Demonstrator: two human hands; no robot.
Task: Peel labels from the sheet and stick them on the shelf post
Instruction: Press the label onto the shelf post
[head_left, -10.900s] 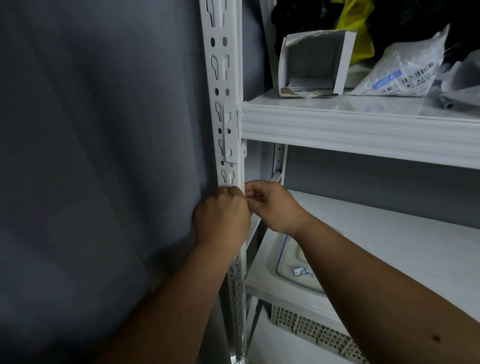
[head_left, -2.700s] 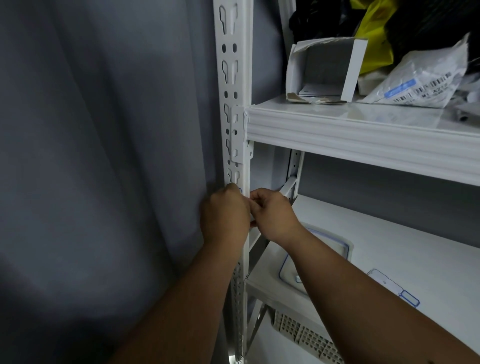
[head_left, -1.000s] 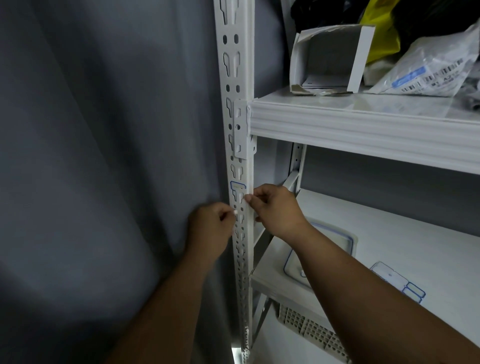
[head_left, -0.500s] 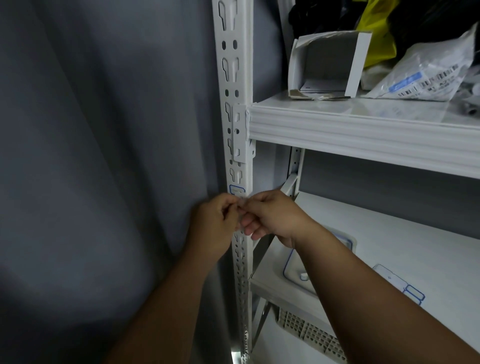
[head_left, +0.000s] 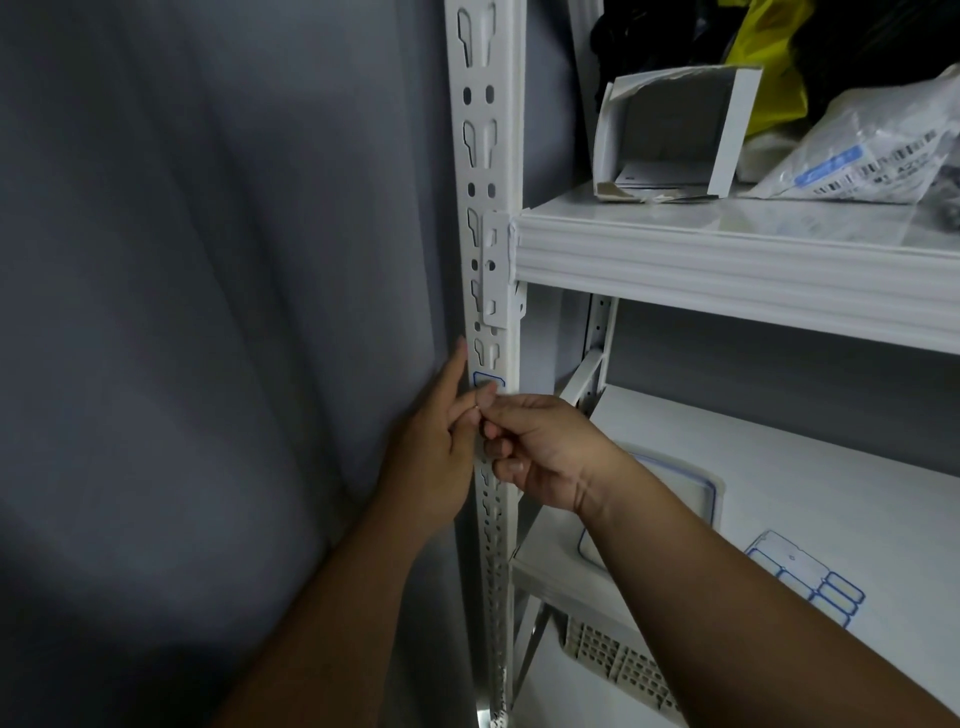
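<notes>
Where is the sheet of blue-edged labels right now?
In the head view, the label sheet lies flat on the lower shelf, at the lower right, just right of the person's right forearm.

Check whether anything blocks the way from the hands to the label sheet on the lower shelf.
Nothing visible does: the blue-bordered label sheet lies uncovered on the white lower shelf, right of the right hand.

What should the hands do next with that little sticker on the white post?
Probably press the blue-edged label flat against the shelf post. Only its top shows above the fingertips, and both the left hand and right hand meet right below it, so smoothing it down seems the next step.
</notes>
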